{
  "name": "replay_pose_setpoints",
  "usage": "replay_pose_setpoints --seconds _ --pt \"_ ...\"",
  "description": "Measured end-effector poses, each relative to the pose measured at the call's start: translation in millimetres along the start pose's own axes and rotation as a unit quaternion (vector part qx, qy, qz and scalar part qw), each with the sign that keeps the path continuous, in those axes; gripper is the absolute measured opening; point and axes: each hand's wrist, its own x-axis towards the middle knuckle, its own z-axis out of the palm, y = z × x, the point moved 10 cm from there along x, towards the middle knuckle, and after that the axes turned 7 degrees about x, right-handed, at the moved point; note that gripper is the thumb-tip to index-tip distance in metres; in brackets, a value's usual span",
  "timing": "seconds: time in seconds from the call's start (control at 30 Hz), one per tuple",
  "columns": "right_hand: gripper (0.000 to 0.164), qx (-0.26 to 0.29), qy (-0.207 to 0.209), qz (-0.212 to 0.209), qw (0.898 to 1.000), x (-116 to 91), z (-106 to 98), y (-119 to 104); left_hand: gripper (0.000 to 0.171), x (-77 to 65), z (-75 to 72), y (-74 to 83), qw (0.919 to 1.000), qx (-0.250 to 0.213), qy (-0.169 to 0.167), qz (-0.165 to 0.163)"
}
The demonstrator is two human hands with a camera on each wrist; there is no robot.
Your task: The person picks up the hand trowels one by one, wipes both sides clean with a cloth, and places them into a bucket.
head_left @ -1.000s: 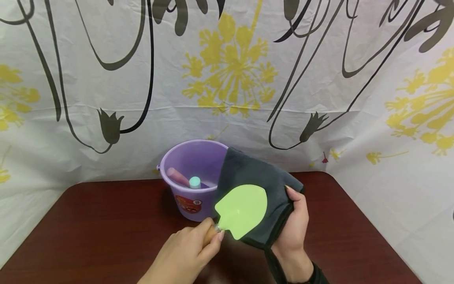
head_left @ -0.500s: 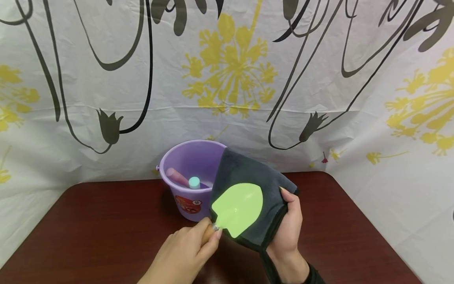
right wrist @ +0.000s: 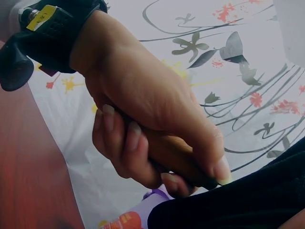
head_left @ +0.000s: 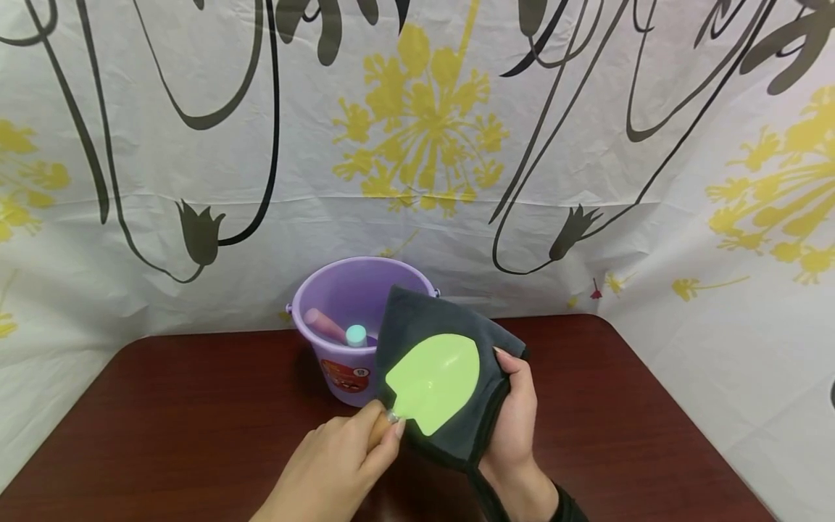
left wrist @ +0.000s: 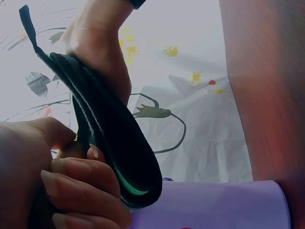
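Note:
My left hand (head_left: 326, 464) grips the wooden handle (right wrist: 174, 153) of a small trowel with a lime-green blade (head_left: 438, 384). That blade lies over a folded dark grey cloth (head_left: 420, 310), which has black edging and a hanging strap. On the right side, my right hand (head_left: 515, 442) holds the cloth, thumb on its upper face and the other fingers hidden behind it. In the left wrist view the cloth (left wrist: 121, 129) appears folded in layers, a sliver of green showing between them.
Behind the cloth a purple bucket (head_left: 349, 272) stands on the dark red-brown table (head_left: 196, 420). Inside it are a pink rod-like thing (head_left: 325, 325) and something with a turquoise top (head_left: 356, 335). A patterned white sheet (head_left: 300, 225) hangs behind the table.
My right hand and the cloth have moved left and slightly down, uncovering the bucket's right rim. The trowel has shifted slightly left, still over the cloth.

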Motion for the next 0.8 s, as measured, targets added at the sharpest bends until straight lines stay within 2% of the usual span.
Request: replay_pose_setpoints --seconds 0.4,0.53,0.8 --pt "0.041 -0.02 0.026 0.084 0.996 -9 7 40 0.037 1.1 0.8 -2.0 0.9999 -0.002 -0.012 -0.001" --pt "0.04 -0.013 0.026 0.085 0.996 -9 8 46 0.037 0.4 0.6 -3.2 0.9998 -0.002 -0.018 -0.007" --pt "0.04 -0.009 0.016 0.067 0.998 -6 7 41 0.038 0.9 1.0 -1.9 0.9998 0.001 -0.016 -0.007"
